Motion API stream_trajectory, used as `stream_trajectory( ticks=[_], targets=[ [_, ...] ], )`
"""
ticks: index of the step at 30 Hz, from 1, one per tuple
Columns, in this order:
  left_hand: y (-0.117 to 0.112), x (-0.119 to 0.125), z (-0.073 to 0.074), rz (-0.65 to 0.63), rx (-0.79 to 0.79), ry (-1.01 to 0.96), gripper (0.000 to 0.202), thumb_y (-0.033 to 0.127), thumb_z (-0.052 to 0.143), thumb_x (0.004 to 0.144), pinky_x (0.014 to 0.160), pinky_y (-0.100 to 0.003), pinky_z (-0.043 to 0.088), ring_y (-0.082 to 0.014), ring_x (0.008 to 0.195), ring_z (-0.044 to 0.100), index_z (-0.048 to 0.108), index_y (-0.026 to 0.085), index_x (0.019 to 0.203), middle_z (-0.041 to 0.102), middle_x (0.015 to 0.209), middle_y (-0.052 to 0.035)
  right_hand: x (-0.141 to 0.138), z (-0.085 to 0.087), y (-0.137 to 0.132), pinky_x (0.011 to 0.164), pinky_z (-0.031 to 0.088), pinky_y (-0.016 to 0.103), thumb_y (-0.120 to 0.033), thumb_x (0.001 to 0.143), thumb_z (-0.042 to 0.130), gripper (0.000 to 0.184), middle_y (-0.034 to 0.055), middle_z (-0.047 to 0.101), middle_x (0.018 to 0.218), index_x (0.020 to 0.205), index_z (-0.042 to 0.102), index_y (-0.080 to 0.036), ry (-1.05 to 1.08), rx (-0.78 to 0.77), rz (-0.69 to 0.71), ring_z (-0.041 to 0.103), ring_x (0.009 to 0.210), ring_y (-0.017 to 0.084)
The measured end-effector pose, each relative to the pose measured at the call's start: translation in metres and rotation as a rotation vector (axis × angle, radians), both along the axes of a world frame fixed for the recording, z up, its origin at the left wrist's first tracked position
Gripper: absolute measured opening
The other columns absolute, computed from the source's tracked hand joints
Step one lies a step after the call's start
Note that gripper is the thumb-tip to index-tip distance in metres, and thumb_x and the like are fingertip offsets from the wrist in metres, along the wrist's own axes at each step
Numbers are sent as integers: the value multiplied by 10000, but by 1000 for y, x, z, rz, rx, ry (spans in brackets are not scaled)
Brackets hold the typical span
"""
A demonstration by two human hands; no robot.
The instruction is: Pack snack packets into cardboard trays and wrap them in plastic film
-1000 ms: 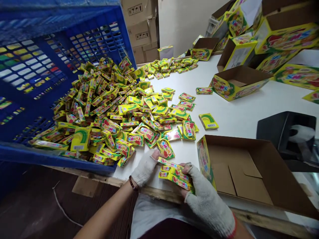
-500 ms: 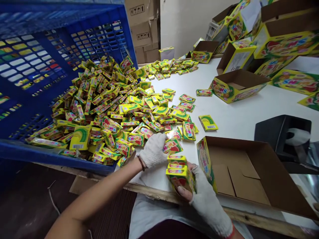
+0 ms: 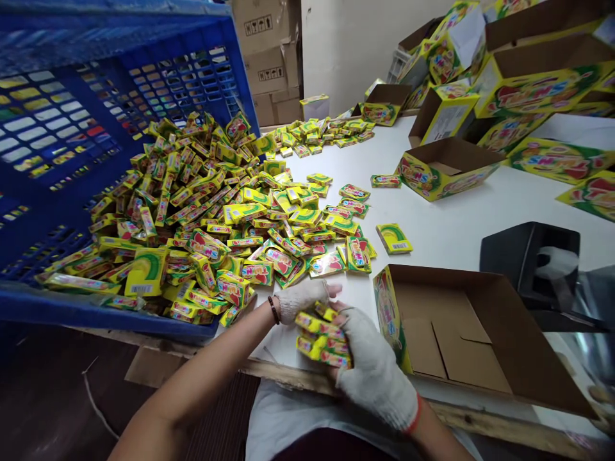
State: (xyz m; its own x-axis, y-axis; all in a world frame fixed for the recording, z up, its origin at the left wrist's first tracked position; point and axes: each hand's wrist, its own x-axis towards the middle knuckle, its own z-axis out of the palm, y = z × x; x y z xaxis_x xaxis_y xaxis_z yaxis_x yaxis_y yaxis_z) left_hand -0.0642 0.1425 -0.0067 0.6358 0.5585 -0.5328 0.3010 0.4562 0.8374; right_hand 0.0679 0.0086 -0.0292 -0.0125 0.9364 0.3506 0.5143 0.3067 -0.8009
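My right hand (image 3: pixel 372 365), in a white fingerless-style glove, is closed around a stack of several small yellow-green candy boxes (image 3: pixel 323 342) just above the table's front edge. My left hand (image 3: pixel 305 301), gloved the same way, reaches over the far side of that stack with its fingers stretched out. Its fingertips are close to the right hand's; whether they touch the boxes is hard to tell. Left of and beyond my hands lies a big heap of the same small boxes (image 3: pixel 206 211), spilling from a blue plastic crate (image 3: pixel 120 317) onto the white table (image 3: pixel 346 160).
An open brown-lined carton (image 3: pixel 461 333) stands right of my hands. Behind it sits a black tape dispenser (image 3: pixel 509 275). Printed display boxes (image 3: pixel 542 83) pile up at the back right. One loose small box (image 3: pixel 394 238) lies near the carton. Brown cartons (image 3: pixel 271 70) are stacked behind.
My left hand has moved from the heap's edge to the held stack. The stack has turned and tilted in my right hand. The view has shifted slightly.
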Motion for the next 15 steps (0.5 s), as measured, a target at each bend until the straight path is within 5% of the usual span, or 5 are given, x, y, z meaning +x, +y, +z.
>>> stream_trajectory(
  ticks=[4, 8, 12, 15],
  targets=[
    [2, -17, -4, -20, -42, -131, 598, 295, 882, 593, 704, -247, 487, -129, 760, 615, 560, 154, 1077, 642, 889, -28, -4, 8, -7, 1048, 481, 563, -167, 676, 637, 551, 190, 566, 1366, 1219, 548, -199, -242, 152, 127, 548, 1274, 367],
    [7, -25, 4, -26, 225, -96, 561, 86, 725, 679, 771, -254, 516, -130, 855, 631, 511, 171, 1191, 612, 955, -16, 7, 7, -9, 1101, 408, 615, -247, 630, 713, 563, 230, 402, 1503, 1166, 554, -178, -355, 20, 14, 355, 1422, 443],
    [15, -2, 20, -313, 685, 285, 208, 167, 646, 831, 808, -282, 528, -176, 893, 660, 625, 170, 1038, 675, 947, -35, 11, 4, 0, 938, 538, 491, -193, 661, 641, 389, 155, 620, 1146, 1044, 573, -184, -393, -161, -15, 610, 1106, 330],
    [26, 28, 25, -257, 925, 512, 102, 151, 563, 889, 982, -408, 465, -280, 1088, 623, 656, 154, 931, 677, 1031, -117, 3, 0, 4, 815, 559, 437, -142, 647, 598, 374, 107, 641, 969, 1019, 586, -173, -440, -200, -2, 627, 885, 272]
  ],
)
